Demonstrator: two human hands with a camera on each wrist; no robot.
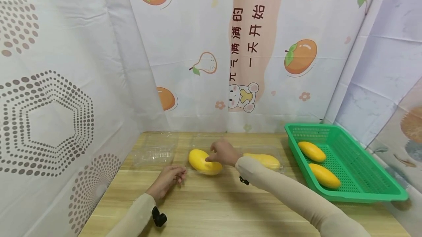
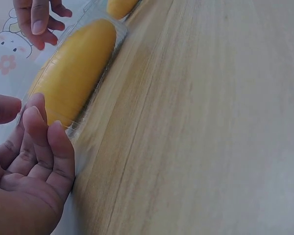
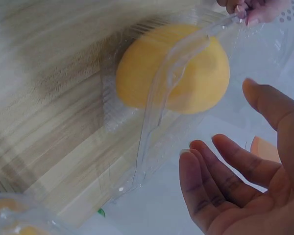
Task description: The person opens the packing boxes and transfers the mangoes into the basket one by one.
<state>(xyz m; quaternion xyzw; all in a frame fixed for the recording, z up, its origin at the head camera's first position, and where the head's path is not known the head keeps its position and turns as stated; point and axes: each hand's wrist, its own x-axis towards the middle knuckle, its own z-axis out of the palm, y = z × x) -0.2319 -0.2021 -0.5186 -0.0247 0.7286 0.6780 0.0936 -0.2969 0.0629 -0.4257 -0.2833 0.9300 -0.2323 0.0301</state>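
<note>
Right hand [image 1: 224, 152], fingers slack, over smooth oval yellow mango [image 1: 197, 162] in thin clear-plastic clamshell [image 3: 149, 122] toward far edge of wood-grain table [image 1: 211, 204], left hand [image 1: 167, 180] loosely curled at clamshell rim, can't tell if pinching, perforated green basket [image 1: 362, 196] at far-right corner.

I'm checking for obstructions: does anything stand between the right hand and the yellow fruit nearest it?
Apparently yes, clear plastic: in the right wrist view, a transparent container edge runs diagonally across the front of the yellow fruit, on the camera's side. Nothing else visible stands between the fruit and the right hand.
</note>
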